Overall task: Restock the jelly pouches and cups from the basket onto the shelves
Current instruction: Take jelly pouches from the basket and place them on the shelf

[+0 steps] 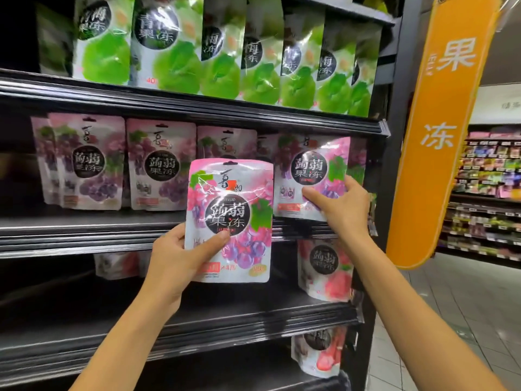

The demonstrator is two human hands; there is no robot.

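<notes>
My left hand [180,256] grips a pink grape jelly pouch [239,198] by its lower left corner and holds it upright in front of the middle shelf [84,224]. My right hand [341,206] holds the lower right of another grape pouch [307,176] that stands at the right end of that shelf. Several more grape pouches [162,165] stand in a row to the left. The basket is out of view.
Green plum jelly pouches [180,49] fill the shelf above. Strawberry pouches [324,269] stand on the lower shelves at the right; the left of those shelves is dark. An orange hanging sign [439,131] juts out at the right, with an aisle floor beyond.
</notes>
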